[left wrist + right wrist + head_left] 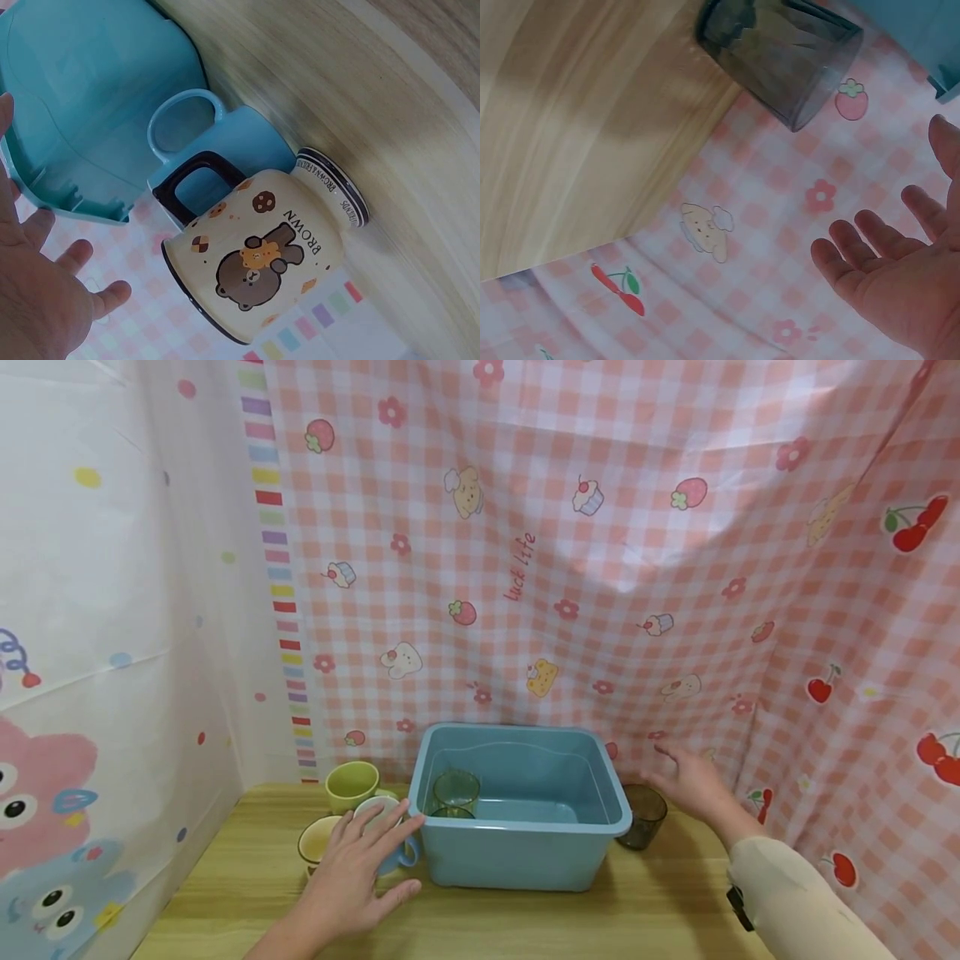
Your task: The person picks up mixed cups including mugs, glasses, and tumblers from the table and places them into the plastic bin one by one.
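Note:
With fingers spread, my left hand (352, 868) hovers over a group of mugs and holds nothing. Nearest to it are a cream mug (262, 255) with a brown bear print and black handle, and a blue mug (225, 161). A green mug (351, 783) stands behind them. Over on the right, my right hand (690, 783) is held loosely spread above a dark smoky glass (645, 822), apart from it. Between the hands stands a blue plastic bin (517, 860). Inside its left end is a greenish clear glass (456, 789), with the rim of a second glass (453, 812) in front.
Everything stands on a wood-grain table (495, 931). A pink checked curtain (525, 568) hangs right behind the bin and along the right side. On the left hangs a white printed curtain (112, 610).

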`<state>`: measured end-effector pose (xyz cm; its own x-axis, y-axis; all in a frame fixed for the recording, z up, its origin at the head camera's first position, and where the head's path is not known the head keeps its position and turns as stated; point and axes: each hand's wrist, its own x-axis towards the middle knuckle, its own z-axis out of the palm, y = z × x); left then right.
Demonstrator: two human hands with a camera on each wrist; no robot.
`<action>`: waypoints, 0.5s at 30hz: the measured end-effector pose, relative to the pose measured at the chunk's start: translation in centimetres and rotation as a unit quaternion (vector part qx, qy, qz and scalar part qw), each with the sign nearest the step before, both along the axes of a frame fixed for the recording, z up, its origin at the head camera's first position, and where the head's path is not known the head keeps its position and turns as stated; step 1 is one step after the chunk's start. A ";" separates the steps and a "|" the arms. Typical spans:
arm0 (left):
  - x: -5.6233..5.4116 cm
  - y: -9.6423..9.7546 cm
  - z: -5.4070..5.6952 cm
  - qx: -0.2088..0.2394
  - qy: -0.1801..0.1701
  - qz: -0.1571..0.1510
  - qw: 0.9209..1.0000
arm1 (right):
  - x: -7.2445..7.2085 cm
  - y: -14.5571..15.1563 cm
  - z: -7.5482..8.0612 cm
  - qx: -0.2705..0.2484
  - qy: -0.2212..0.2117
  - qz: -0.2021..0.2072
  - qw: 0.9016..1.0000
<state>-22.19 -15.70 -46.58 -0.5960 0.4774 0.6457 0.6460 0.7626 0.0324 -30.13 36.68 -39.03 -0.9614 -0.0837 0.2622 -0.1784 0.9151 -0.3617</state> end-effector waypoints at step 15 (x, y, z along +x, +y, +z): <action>0.2 0.0 0.2 -0.009 -0.015 0.011 1.000 | 0.3 0.6 -1.8 0.003 -0.082 -0.002 0.997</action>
<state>-22.00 -15.68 -46.36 -0.6253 0.4750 0.6192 0.6282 0.7771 0.0383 -29.83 37.29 -40.80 -0.9916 -0.0814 0.1010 -0.1141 0.9175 -0.3811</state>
